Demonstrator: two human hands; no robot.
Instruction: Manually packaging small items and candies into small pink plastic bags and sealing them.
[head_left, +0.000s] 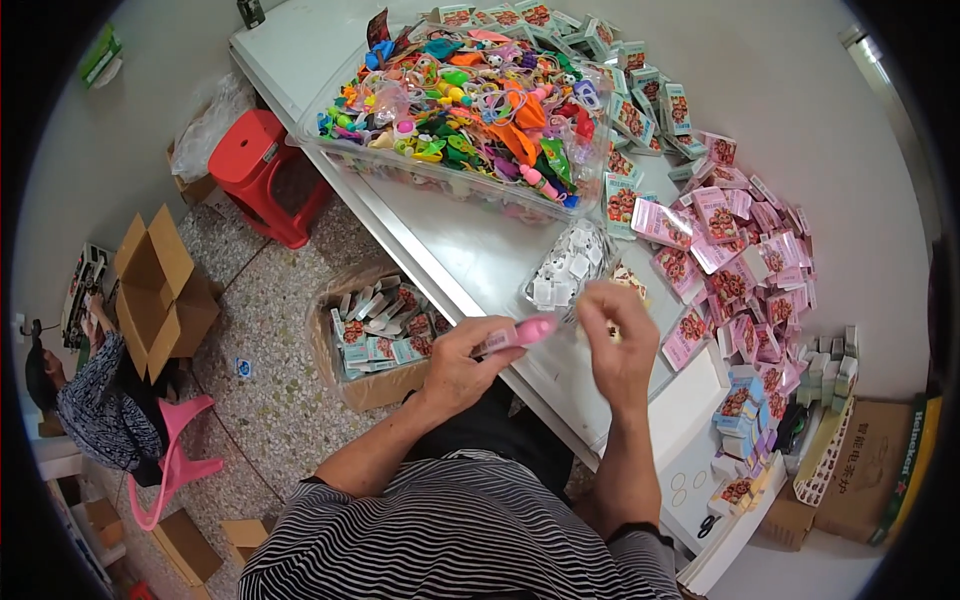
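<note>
My left hand (455, 368) is closed round a small pink item (536, 329) with a rounded end and a pale printed side, held over the front edge of the table. Just to its right, my right hand (620, 345) has thumb and fingers drawn together in a pinch, slightly blurred. Whatever lies between those fingertips is hidden. Close beyond both hands sits a clear container of small white pieces (565, 270) with black marks. A small tan and brown patterned thing (628, 282) is partly covered by my right hand.
A clear bin (440, 170) heaped with colourful small toys stands farther back. Pink boxes (735, 265) and mint boxes (640, 120) pile up along the wall. A filled carton (375, 340), a red stool (255, 165) and a seated person (110, 405) are to the left.
</note>
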